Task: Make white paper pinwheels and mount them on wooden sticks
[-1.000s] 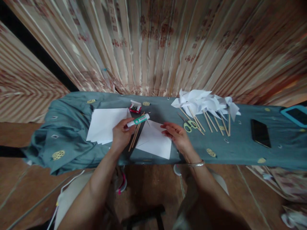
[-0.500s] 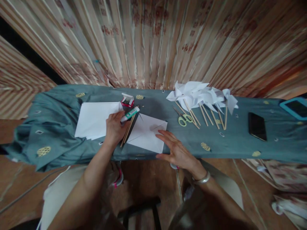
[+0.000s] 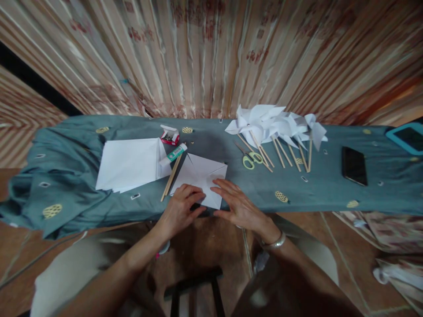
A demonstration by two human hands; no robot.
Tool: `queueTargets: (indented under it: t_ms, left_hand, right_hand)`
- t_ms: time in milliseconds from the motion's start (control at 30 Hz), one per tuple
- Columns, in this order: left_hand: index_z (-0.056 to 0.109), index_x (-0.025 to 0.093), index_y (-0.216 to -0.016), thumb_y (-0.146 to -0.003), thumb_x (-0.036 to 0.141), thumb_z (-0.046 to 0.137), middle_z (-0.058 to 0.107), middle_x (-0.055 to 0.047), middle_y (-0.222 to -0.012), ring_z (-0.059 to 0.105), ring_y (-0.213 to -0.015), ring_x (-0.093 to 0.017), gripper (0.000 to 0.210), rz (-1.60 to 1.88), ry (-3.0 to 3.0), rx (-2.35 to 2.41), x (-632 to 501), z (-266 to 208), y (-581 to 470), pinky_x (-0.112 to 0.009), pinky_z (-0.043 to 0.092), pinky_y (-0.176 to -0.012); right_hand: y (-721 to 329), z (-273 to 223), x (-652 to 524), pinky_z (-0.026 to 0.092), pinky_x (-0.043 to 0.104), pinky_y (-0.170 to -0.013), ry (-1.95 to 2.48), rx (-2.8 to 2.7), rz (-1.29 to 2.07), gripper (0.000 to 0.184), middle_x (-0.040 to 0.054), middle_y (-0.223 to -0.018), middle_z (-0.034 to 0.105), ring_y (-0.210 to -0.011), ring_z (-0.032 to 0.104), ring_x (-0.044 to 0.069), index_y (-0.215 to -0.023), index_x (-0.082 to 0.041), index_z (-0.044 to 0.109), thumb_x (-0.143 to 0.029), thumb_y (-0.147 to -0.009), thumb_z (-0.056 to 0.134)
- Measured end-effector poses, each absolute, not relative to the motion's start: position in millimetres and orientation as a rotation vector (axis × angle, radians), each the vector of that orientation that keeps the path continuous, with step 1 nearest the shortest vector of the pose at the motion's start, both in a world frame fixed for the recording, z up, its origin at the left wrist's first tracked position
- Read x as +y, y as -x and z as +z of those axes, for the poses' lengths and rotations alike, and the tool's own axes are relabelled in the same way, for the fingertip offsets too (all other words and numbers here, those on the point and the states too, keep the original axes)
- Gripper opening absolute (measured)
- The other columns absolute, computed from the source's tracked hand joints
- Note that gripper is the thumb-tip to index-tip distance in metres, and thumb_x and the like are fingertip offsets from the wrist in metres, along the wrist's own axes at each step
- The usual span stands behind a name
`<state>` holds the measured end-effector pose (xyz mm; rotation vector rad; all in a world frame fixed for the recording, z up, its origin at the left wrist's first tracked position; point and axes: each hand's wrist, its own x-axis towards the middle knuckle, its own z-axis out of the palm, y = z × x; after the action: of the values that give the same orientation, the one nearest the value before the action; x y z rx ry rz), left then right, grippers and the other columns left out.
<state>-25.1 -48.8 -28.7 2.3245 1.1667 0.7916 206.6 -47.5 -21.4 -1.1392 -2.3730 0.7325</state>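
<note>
A square white sheet of paper [image 3: 198, 169] lies on the cloth in front of me, with slits running in from its corners. My left hand [image 3: 181, 207] is at the sheet's near left edge, fingers bent over the paper and thumb apart from them. On the near right part rests my right hand [image 3: 236, 202], its fingers stretched out and spread. Left of the sheet are thin wooden sticks [image 3: 171, 178] and a glue stick [image 3: 173, 154] with a green label. Part of the sheet's near edge is hidden under my left hand.
A stack of white paper [image 3: 128, 165] lies left, near a small open red box [image 3: 170, 137]. Green-handled scissors [image 3: 249, 159] and several paper pinwheels on sticks [image 3: 264, 121] lie right. Further right are a black phone [image 3: 354, 166] and a blue-framed device [image 3: 408, 137]. A curtain [image 3: 205, 57] hangs behind.
My left hand has let go of the glue stick, now lying by the paper stack, and moved right and nearer to the square sheet's edge. My right hand stays on the sheet.
</note>
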Motion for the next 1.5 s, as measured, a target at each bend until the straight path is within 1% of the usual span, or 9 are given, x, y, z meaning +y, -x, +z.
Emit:
queueTargets:
  t_ms: [200,333,500,633,800,900,1000,1200,1500]
  left_hand:
    - [0.070,0.021,-0.102,-0.091,0.026,0.058,0.069,-0.009,-0.100,0.060,-0.095,-0.024,0.017,0.807,-2.269,1.171,-49,-23,23,-0.040,0.046,-0.083]
    - [0.070,0.020,-0.099,-0.092,0.021,0.054,0.070,-0.008,-0.096,0.060,-0.091,-0.022,0.018,0.835,-2.272,1.169,-51,-23,22,-0.037,0.047,-0.080]
    - [0.069,0.016,-0.097,-0.094,0.018,0.051,0.069,-0.009,-0.096,0.061,-0.091,-0.021,0.019,0.835,-2.259,1.207,-50,-24,23,-0.036,0.050,-0.082]
    - [0.067,0.017,-0.098,-0.095,0.020,0.050,0.069,-0.007,-0.097,0.062,-0.091,-0.021,0.018,0.823,-2.245,1.236,-52,-24,22,-0.036,0.052,-0.084]
    - [0.056,0.014,-0.120,-0.094,0.020,0.052,0.065,-0.011,-0.112,0.061,-0.103,-0.022,0.027,0.892,-2.245,1.269,-58,-27,26,-0.037,0.052,-0.089]
    - [0.051,0.017,-0.127,-0.095,0.017,0.049,0.066,-0.009,-0.110,0.060,-0.098,-0.021,0.032,0.879,-2.333,1.211,-62,-28,30,-0.036,0.052,-0.084]
    - [0.054,0.017,-0.124,-0.097,0.017,0.043,0.065,-0.009,-0.106,0.059,-0.095,-0.022,0.029,0.912,-2.432,1.146,-66,-27,33,-0.036,0.051,-0.080]
    - [0.059,0.011,-0.117,-0.096,0.014,0.044,0.064,-0.011,-0.103,0.056,-0.096,-0.023,0.026,0.948,-2.398,1.165,-66,-30,31,-0.037,0.050,-0.080]
    - [0.061,0.010,-0.115,-0.095,0.013,0.044,0.063,-0.011,-0.100,0.055,-0.092,-0.022,0.026,0.965,-2.343,1.156,-65,-31,29,-0.036,0.048,-0.077]
  right_hand:
    - [-208,-15,-41,0.036,0.050,-0.112,1.155,-2.224,0.915,0.054,0.0130,-0.144,0.051,-0.136,0.044,0.027,-0.129,-0.025,0.058,-0.032,-0.079,0.075]
    - [-205,-15,-37,0.039,0.048,-0.110,1.189,-2.033,1.032,0.036,0.0098,-0.138,0.058,-0.130,0.052,0.026,-0.116,-0.028,0.067,-0.032,-0.080,0.074]
    - [-193,-20,-31,0.044,0.044,-0.104,1.207,-1.859,1.071,0.011,0.0075,-0.122,0.068,-0.117,0.061,0.024,-0.091,-0.027,0.075,-0.031,-0.082,0.071]
    - [-183,-25,-25,0.051,0.038,-0.094,1.172,-1.776,1.042,0.006,0.0051,-0.102,0.074,-0.101,0.067,0.021,-0.083,-0.026,0.074,-0.031,-0.082,0.070]
    - [-173,-27,-24,0.053,0.036,-0.086,1.248,-1.766,0.929,0.003,0.0036,-0.089,0.074,-0.090,0.068,0.020,-0.081,-0.025,0.072,-0.027,-0.081,0.069]
    - [-169,-24,-26,0.053,0.036,-0.085,1.326,-1.787,0.882,0.003,0.0039,-0.090,0.074,-0.090,0.068,0.020,-0.081,-0.024,0.071,-0.025,-0.082,0.068]
    - [-164,-22,-26,0.052,0.036,-0.087,1.349,-1.816,0.832,0.003,0.0039,-0.092,0.073,-0.093,0.067,0.020,-0.082,-0.024,0.070,-0.023,-0.084,0.067]
    - [-155,-13,-28,0.051,0.038,-0.088,1.364,-1.979,0.630,0.007,0.0047,-0.095,0.073,-0.094,0.066,0.020,-0.086,-0.023,0.068,-0.022,-0.088,0.062]
    - [-158,-8,-40,0.052,0.042,-0.096,1.275,-2.183,0.339,0.022,0.0102,-0.115,0.070,-0.109,0.062,0.022,-0.113,-0.018,0.066,-0.018,-0.094,0.055]
